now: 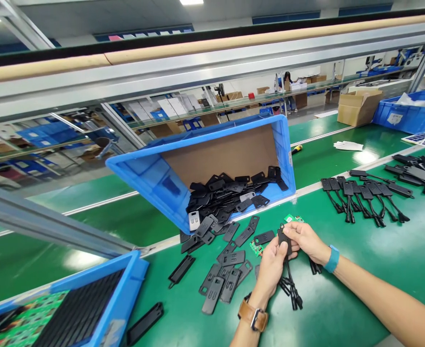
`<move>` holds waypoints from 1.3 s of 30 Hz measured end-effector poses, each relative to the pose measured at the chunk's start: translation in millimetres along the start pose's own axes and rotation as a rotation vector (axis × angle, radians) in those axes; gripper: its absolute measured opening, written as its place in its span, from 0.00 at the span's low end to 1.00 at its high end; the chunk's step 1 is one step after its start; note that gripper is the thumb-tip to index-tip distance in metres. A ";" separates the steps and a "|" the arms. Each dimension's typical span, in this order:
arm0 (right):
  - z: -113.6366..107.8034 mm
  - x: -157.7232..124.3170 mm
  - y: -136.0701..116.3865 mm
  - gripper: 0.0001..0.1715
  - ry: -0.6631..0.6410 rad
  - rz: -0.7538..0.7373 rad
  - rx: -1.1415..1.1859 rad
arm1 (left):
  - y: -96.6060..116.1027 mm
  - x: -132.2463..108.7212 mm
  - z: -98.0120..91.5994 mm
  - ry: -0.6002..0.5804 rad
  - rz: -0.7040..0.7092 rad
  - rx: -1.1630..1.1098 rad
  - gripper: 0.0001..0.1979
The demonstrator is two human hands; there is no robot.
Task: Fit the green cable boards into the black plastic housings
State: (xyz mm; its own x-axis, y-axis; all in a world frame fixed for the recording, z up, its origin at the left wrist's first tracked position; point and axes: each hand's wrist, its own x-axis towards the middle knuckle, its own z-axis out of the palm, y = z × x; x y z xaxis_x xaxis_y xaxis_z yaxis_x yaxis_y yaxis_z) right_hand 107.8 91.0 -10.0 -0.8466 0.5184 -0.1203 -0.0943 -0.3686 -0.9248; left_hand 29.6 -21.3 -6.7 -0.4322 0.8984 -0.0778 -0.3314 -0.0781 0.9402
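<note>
Between my hands is a small black plastic case (283,246) with black cable leads (292,291) hanging from its lower end. My left hand (273,262) wraps round its body, thumb on top. My right hand (304,241) pinches its upper end with thumb and fingers. Green circuit boards (257,248) lie just beyond and partly under my hands. A flat black cover (264,238) rests beside my left fingers. More loose black covers (233,259) are scattered to the left. Below my right wrist, other cable ends (314,266) show, their cases hidden.
A tilted blue bin (292,159) holds many black covers. Black cased units with leads (366,193) lie in rows at right. At lower left stands a blue crate (134,270) of circuit boards and black shells. Two open black shells (181,271) lie near it. A metal rail (198,67) crosses above.
</note>
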 end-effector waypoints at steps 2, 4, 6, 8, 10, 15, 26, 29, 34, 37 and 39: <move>-1.3 1.3 0.2 0.32 -0.003 -0.004 -0.004 | 1.6 -0.7 1.3 0.045 0.010 0.019 0.22; -1.3 2.3 0.4 0.32 -0.014 -0.008 -0.002 | 2.3 -0.3 2.3 0.118 0.039 0.024 0.22; -0.3 2.6 0.8 0.32 -0.036 -0.012 -0.008 | 2.6 0.8 1.6 0.183 0.058 -0.010 0.23; 1.5 1.7 2.0 0.32 -0.064 -0.012 -0.044 | 3.2 1.8 -0.9 0.240 0.099 -0.071 0.22; 4.1 -0.5 4.0 0.34 -0.087 0.008 -0.096 | 4.5 2.3 -4.4 0.286 0.162 -0.107 0.21; 13.8 -8.5 10.0 0.29 -0.196 0.000 -0.208 | 7.1 2.9 -13.2 0.273 0.152 -0.152 0.23; 17.5 -12.7 8.0 0.22 -0.187 -0.086 -0.340 | 9.2 6.5 -27.3 0.406 0.197 -0.131 0.25; -1.0 -7.2 -10.2 0.24 -0.034 -0.115 -0.280 | 12.1 9.5 -37.3 0.456 0.287 0.085 0.26; -67.6 15.8 -36.6 0.28 0.467 -0.224 -0.423 | 25.2 10.5 -73.6 0.640 0.325 0.702 0.17; -107.9 28.2 -37.1 0.26 0.623 -0.217 -0.513 | 33.3 7.0 -93.0 0.679 0.274 0.981 0.14; -126.5 32.7 -34.6 0.24 0.706 -0.213 -0.600 | 37.6 5.5 -101.5 0.706 0.221 1.047 0.14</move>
State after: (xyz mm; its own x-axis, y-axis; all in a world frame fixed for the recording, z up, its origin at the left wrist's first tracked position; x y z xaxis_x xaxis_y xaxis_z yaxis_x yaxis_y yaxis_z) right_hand 149.6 218.3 -27.6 -0.3116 0.9481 0.0637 0.2406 0.1435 -0.9600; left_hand -70.4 -63.1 -5.5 -0.8488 0.4620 0.2572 0.4799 0.4688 0.7416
